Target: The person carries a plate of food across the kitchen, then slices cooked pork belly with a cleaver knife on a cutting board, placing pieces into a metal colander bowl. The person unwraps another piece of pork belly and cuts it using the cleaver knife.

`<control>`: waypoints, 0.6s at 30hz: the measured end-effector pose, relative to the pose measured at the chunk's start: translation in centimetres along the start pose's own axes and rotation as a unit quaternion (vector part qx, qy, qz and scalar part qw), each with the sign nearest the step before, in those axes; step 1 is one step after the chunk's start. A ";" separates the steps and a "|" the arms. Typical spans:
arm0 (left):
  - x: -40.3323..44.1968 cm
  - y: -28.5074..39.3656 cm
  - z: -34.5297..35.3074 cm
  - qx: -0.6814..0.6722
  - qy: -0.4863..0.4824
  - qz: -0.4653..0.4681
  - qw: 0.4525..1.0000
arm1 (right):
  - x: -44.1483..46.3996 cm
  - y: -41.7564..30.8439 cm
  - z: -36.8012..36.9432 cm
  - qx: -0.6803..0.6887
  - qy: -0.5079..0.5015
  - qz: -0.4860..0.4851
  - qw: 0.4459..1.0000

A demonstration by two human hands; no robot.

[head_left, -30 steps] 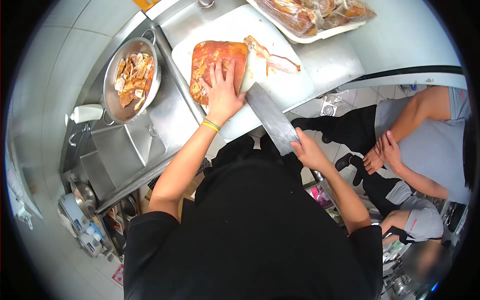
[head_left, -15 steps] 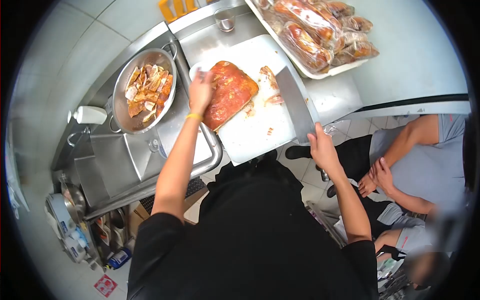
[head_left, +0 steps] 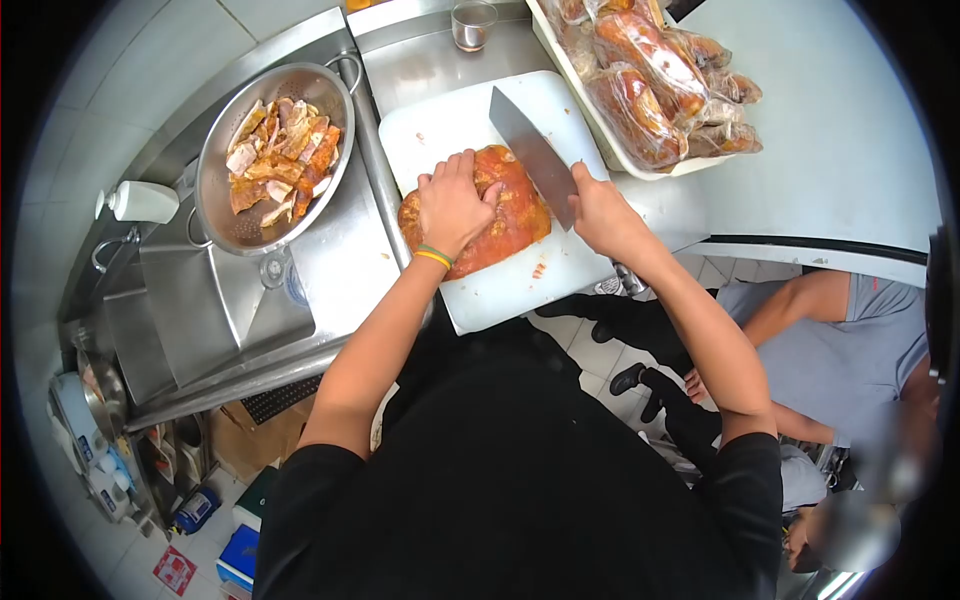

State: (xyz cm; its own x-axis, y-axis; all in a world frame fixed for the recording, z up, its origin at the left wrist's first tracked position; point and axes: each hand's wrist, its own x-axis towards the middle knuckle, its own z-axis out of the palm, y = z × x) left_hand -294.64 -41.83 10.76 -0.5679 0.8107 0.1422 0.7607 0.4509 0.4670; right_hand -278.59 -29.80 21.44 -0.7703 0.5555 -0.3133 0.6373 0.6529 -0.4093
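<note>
A slab of reddish-brown roasted meat [head_left: 518, 218] lies on the white cutting board [head_left: 440, 125]. My left hand [head_left: 455, 205] rests flat on top of it, fingers stretched out and thumb apart. My right hand [head_left: 603, 215] is closed around the handle of a cleaver [head_left: 530, 148], whose wide blade stands along the slab's right edge. Whether the blade touches the meat, I cannot tell. Small meat scraps [head_left: 539, 271] lie on the board near its front edge.
A colander [head_left: 212, 165] with cut meat pieces stands at the left by the sink [head_left: 205, 300]. A tray [head_left: 590, 115] of plastic-wrapped meat sits at the back right, a small glass [head_left: 473, 25] at the back. People in grey shirts [head_left: 830, 340] are at the right.
My left hand has moved from the slab's left edge onto its top. The slab now lies further right and the cleaver further left, beside it. The larger loose pieces no longer show on the board.
</note>
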 end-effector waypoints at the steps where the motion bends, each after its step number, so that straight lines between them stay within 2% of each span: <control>1: 0.0 0.0 0.1 -0.001 0.006 0.001 1.000 | 0.1 0.0 -0.1 -0.001 -0.001 0.002 1.000; 8: 1.8 0.7 0.3 0.018 -0.050 -0.017 0.998 | -0.9 -0.6 -1.4 0.000 -0.021 -0.025 0.999; 14: 1.9 0.3 1.2 0.012 -0.031 -0.013 0.999 | -1.9 -1.6 -2.9 -0.006 -0.044 -0.006 0.999; 16: 1.8 0.2 1.5 0.031 0.029 0.023 0.999 | -2.1 -1.9 -3.4 -0.006 -0.062 0.016 0.998; 18: 1.9 0.4 1.2 0.022 -0.001 0.006 1.000 | -2.0 -2.1 -3.8 0.002 -0.081 0.027 0.996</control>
State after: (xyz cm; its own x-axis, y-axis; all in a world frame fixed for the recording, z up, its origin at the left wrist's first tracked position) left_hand -294.99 -39.64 10.17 -0.5575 0.8174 0.1451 0.7805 0.4565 0.4272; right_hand -278.30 -30.34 26.23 -0.7290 0.4987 -0.4689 0.6777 0.6224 -0.3916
